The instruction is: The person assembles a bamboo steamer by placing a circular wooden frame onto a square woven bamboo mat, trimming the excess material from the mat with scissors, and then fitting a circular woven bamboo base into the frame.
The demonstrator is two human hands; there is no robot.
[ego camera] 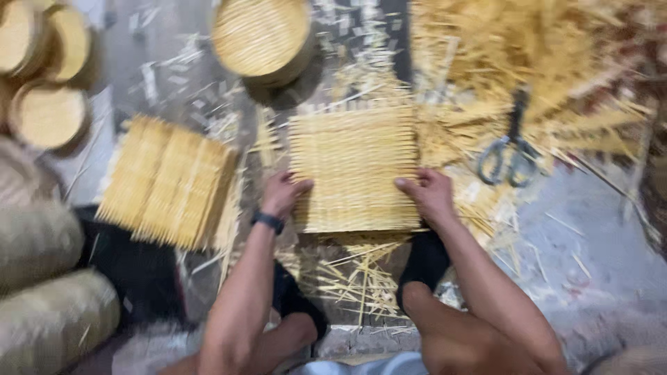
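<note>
Woven bamboo mat (354,167) lies flat on the floor (590,236) between both hands: left hand (281,194) and right hand (431,194) grip its near corners. It looks light, stiffish, with splintery edges.

Between left hand (281,194) and right hand (431,194): square woven mat (354,167) of thin pale bamboo strips, matt, ribbed. Left of left hand: second woven mat (167,182), same dry straw-coloured slats. Beyond right hand: scissors (511,149), dull grey metal, on loose heap of split strips (528,55), rough and splintery. Above hands: round woven lid (260,35), matt. On left wrist: black band (267,221), smooth. Underneath: grey concrete floor (597,229), coarse, dusty.
</note>
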